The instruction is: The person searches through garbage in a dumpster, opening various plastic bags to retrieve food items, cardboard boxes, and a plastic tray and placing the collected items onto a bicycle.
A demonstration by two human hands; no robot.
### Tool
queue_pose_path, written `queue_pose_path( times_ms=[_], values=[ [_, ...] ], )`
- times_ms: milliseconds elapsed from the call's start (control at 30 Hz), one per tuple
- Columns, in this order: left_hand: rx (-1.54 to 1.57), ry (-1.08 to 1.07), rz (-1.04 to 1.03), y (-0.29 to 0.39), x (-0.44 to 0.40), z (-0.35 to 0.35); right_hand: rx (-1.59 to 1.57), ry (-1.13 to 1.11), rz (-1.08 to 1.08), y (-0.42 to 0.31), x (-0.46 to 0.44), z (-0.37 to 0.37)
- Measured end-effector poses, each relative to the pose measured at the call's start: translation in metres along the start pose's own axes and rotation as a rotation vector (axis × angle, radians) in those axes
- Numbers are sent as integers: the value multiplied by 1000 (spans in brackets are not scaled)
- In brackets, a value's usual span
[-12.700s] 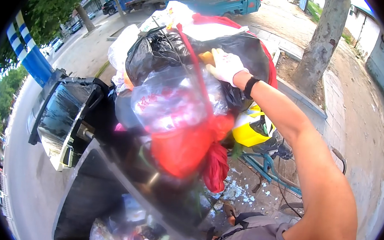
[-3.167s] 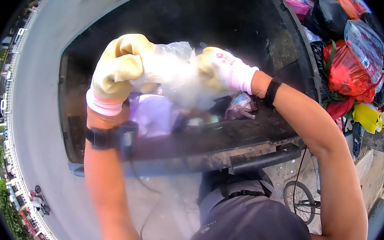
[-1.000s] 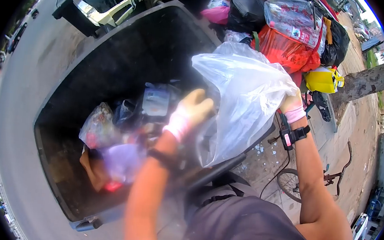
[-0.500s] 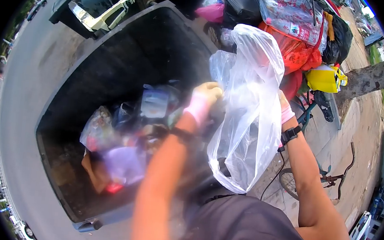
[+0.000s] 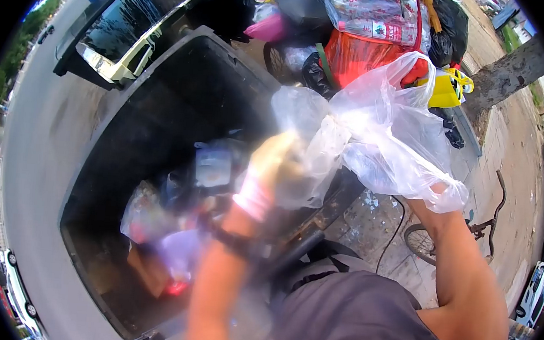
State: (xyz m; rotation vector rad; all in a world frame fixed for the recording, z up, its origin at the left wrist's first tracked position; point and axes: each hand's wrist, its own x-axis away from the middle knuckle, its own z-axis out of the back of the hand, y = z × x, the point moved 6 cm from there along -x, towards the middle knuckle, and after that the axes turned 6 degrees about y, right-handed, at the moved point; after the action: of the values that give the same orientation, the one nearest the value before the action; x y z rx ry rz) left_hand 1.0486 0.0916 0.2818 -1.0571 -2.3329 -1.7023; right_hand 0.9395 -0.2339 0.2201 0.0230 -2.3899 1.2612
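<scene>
My left hand [image 5: 271,163], in a pale glove with a pink cuff, is over the open dark bin [image 5: 142,118]. Its blurred fingers are closed on one end of a crumpled clear plastic bag [image 5: 394,125]. To the right, the film drapes over my right hand [image 5: 438,191] and hides most of its fingers, while that hand holds up the bag's other side. The bag spreads above the bin's right edge. Down in the bin lie a knotted bag of refuse [image 5: 141,214], a pale clear container [image 5: 213,167], a lilac bag [image 5: 179,252] and brown cardboard [image 5: 147,272].
Stuffed refuse bags, including a red bag [image 5: 364,56], are piled behind the bin beside a yellow bag [image 5: 448,87]. A tree trunk [image 5: 509,73] leans in at right. A bicycle [image 5: 423,241] is near my right arm. Another bin [image 5: 126,27] stands at upper left.
The clear bag has swung from hanging upright to spreading rightward. My right hand has moved lower and under the film. My left hand has shifted slightly left and down.
</scene>
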Motion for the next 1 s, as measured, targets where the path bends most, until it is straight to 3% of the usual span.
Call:
queue_pose_path(
  times_ms=[233, 267, 367, 400, 500, 600, 700, 867, 1000],
  values=[
    [101, -151, 91, 12, 27, -87, 59, 48, -1, -16, 25, -30],
    [157, -214, -61, 11, 21, -92, 51, 39, -8, -15, 12, -44],
    [-238, -118, -47, 17, 28, -95, 29, 22, -39, -12, -19, -79],
    [-220, -36, -173, 19, 25, -88, 25, 18, -46, -13, -27, -89],
    [42, 59, -146, -25, -23, -47, 7, 8, -64, -15, -50, -113],
    [-10, 195, -243, -25, -33, -22, 5, -3, -78, -26, -62, -119],
    [-74, 418, -330, 9, -19, -23, 8, -32, -95, -44, -69, -109],
    [-250, 418, -461, 38, -43, -61, 143, -28, -123, -102, -36, -38],
    [-229, 418, -398, 28, -77, -80, 703, 208, -182, -179, -21, 46]
  ],
)
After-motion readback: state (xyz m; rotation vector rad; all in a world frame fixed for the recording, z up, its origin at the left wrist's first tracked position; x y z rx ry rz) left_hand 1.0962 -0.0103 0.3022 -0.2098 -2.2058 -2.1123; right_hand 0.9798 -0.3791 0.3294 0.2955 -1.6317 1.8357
